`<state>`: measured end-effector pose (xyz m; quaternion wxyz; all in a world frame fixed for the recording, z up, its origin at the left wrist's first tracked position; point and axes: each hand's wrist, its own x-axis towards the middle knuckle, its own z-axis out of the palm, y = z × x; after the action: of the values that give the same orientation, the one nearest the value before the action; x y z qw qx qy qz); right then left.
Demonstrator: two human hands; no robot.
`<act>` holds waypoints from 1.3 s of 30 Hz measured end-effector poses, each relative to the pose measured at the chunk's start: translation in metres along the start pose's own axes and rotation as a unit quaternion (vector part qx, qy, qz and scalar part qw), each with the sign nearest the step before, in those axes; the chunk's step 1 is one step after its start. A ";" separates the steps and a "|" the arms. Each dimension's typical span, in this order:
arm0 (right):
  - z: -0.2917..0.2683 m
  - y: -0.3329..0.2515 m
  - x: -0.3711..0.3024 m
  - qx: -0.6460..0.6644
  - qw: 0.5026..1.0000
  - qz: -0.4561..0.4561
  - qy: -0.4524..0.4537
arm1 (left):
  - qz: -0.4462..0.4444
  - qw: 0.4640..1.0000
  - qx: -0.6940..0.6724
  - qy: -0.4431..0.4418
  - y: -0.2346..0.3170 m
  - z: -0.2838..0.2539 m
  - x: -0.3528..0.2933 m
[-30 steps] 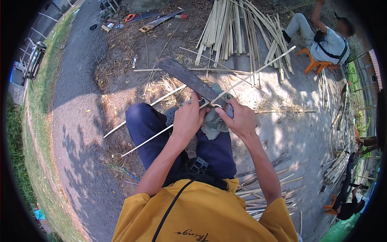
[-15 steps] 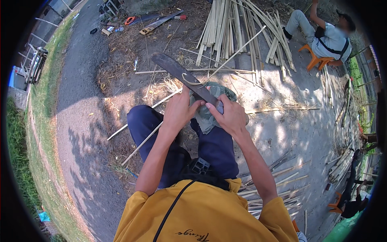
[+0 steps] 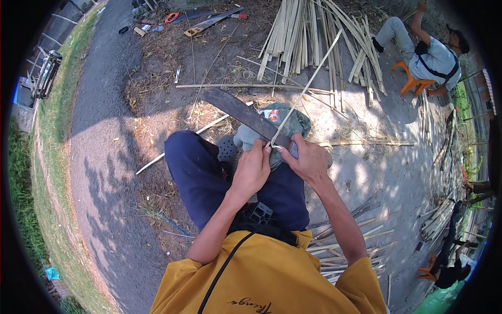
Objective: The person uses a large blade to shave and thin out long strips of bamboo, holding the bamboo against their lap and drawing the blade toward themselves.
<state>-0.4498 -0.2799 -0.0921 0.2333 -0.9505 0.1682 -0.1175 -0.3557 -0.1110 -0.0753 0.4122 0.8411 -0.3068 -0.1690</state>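
A machete (image 3: 240, 113) with a broad dark blade lies slanted over a grey-green cloth (image 3: 298, 123) on my right knee, its tip up to the left. A long thin bamboo strip (image 3: 308, 86) runs from the upper right down across the blade to my fingers. With fingertips closed, my left hand (image 3: 252, 171) pinches the strip's near end just below the blade's edge. My right hand (image 3: 309, 161) is closed beside it, thumb on the strip against the blade's base. The machete's handle is hidden by that hand and the cloth.
Split bamboo strips (image 3: 293, 42) are heaped ahead, with more strips (image 3: 361, 240) to my right. Handsaws (image 3: 214, 22) lie at the far left. A person (image 3: 436, 60) sits on an orange stool (image 3: 410, 78) at the upper right. Another strip (image 3: 193, 135) lies beside my left knee.
My left hand has moved down and right, from above the blade to below it. The strip's long end no longer reaches past my left knee. The blade has shifted slightly down and right.
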 end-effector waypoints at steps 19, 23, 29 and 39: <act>0.010 0.002 0.001 0.013 1.000 -0.018 0.002 | -0.034 0.979 0.200 -0.009 -0.003 -0.012 -0.017; 0.013 -0.001 -0.002 -0.009 0.999 -0.052 0.014 | -0.019 0.971 0.239 0.001 -0.010 -0.016 -0.028; 0.021 -0.001 -0.002 0.053 0.998 -0.029 0.018 | 0.014 0.968 0.251 0.022 -0.007 -0.001 -0.014; 0.018 -0.006 -0.004 0.067 0.997 -0.017 0.025 | -0.003 0.967 0.255 -0.015 -0.011 0.000 -0.021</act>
<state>-0.4460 -0.2659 -0.1054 0.2906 -0.9322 0.1493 -0.1558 -0.3678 -0.0920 -0.0830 0.1787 0.9169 -0.3431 -0.0985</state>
